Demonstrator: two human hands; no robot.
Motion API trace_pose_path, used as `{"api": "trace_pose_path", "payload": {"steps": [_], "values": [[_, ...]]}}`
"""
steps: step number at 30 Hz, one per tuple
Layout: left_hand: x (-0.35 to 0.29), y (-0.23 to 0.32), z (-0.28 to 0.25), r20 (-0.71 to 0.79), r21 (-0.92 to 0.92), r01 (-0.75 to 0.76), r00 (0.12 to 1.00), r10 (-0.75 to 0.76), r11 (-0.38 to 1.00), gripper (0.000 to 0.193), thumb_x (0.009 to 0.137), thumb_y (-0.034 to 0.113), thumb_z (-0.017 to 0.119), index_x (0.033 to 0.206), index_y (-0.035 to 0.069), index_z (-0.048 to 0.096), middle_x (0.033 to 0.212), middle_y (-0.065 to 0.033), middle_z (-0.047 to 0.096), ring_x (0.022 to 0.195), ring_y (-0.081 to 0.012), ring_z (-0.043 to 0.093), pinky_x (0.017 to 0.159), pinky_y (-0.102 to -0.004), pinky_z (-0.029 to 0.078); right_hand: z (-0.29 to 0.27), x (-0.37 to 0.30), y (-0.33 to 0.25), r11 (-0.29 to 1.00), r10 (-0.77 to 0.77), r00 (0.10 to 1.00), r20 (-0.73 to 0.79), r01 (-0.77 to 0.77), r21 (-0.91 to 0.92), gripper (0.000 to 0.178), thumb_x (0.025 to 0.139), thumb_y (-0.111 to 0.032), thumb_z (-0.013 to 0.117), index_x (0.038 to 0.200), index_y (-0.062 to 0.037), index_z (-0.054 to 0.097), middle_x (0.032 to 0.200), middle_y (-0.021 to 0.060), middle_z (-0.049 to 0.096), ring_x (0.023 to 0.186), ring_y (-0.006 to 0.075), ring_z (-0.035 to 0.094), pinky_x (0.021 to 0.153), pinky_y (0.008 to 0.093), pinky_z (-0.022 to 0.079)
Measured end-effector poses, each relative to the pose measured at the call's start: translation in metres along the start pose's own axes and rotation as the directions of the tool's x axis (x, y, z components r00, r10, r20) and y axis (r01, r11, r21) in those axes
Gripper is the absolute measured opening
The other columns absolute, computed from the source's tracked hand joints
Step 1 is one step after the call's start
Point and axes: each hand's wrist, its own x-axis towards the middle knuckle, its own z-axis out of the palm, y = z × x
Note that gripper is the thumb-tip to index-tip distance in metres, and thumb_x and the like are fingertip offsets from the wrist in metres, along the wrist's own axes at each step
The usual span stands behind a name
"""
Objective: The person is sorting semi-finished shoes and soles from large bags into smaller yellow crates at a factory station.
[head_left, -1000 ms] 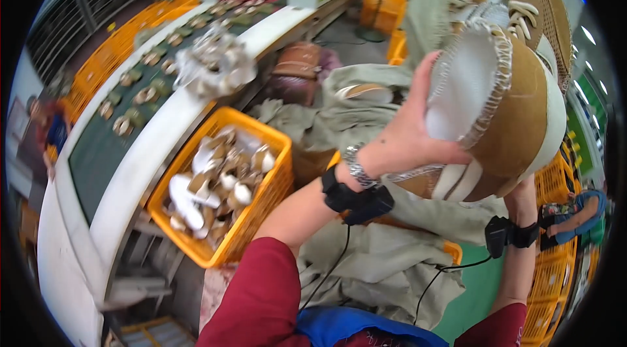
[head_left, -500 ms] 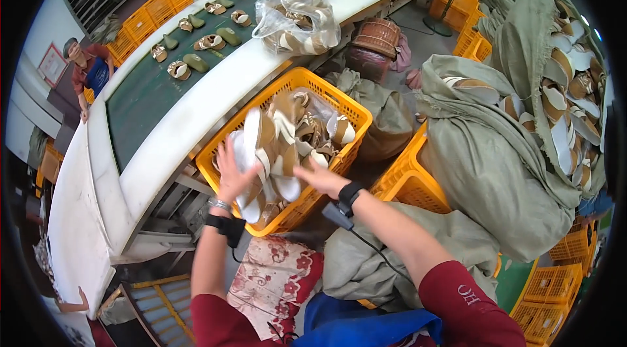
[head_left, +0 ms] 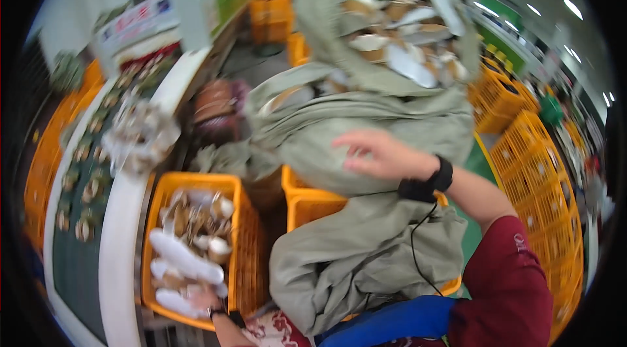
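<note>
My left hand [head_left: 201, 297] is at the near end of a yellow plastic crate [head_left: 251, 249], among the shoe parts. Motion blur hides its fingers, so any hold cannot be made out. A long white sole-shaped piece [head_left: 186, 257] lies just beyond it, on top of brown and white shoe uppers [head_left: 196, 219]. Over a large grey-green cloth sack [head_left: 418, 128], my right hand [head_left: 373, 153] hangs in the air, fingers apart and nothing in them. Farther back, the opened sack mouth shows a heap of shoe uppers with white insoles [head_left: 408, 63].
On the left runs a green conveyor belt [head_left: 78, 275] with rows of shoes and a white rim [head_left: 121, 242]. A clear plastic bag [head_left: 138, 134] of uppers sits on that rim. Another cloth [head_left: 366, 255] covers crates near me. Stacked yellow crates [head_left: 532, 177] stand at right.
The view has swung right, toward the sacks. My right hand has left the crate and moved over the sack; my left hand stays at the crate, lower among the shoe parts.
</note>
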Motion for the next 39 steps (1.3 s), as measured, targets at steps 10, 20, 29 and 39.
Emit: {"api": "trace_pose_path", "payload": {"steps": [10,20,29,39], "values": [[-0.116,0.091,-0.214,-0.628,-0.327,-0.476,0.755,0.188,0.817,0.084,0.069,0.025,0.067,0.137,0.004,0.024,0.134,-0.0270,0.031,0.125,-0.0392,0.030,0.102,-0.0444,0.027,-0.259,-0.089,0.155,0.803,0.278,0.684,-0.675,-0.551,-0.228,0.030,0.077,-0.022,0.058,0.094,0.0016,0.063,0.089,0.0174,0.064,0.084,0.0281,0.062,0.076,0.0347,0.047],[-0.312,0.242,-0.352,-0.817,-0.102,-0.994,0.062,0.573,-0.038,0.078,0.072,-0.003,0.059,0.138,0.003,0.019,0.141,-0.0157,0.026,0.131,-0.0276,0.024,0.107,-0.0382,0.019,-0.258,-0.071,0.263,0.548,0.537,0.393,-0.747,-0.835,-0.046,0.062,0.063,-0.032,0.071,0.107,0.0083,0.052,0.100,0.0241,0.059,0.095,0.0303,0.059,0.084,0.0351,0.046],[-0.441,0.518,-0.474,-0.858,-0.200,-0.896,-0.034,0.512,-0.396,0.080,0.077,0.027,0.064,0.137,-0.001,0.019,0.132,-0.0205,0.038,0.121,-0.0288,0.039,0.100,-0.0343,0.031,-0.269,-0.096,0.151,0.954,0.258,0.326,-0.909,0.063,0.294,0.037,0.085,-0.022,0.057,0.107,0.0072,0.055,0.094,0.0138,0.063,0.085,0.0113,0.058,0.072,0.0259,0.046],[-0.401,0.585,-0.401,-0.198,-0.980,-0.022,0.096,0.976,-0.197,0.046,0.080,0.031,0.053,0.116,0.003,0.045,0.116,-0.0140,0.050,0.104,-0.0279,0.052,0.084,-0.0435,0.045,-0.318,-0.035,0.294,0.854,0.468,0.620,-0.630,-0.501,0.141,0.068,0.071,-0.043,0.065,0.115,0.0063,0.050,0.109,0.0178,0.057,0.104,0.0243,0.055,0.084,0.0315,0.045]]}}
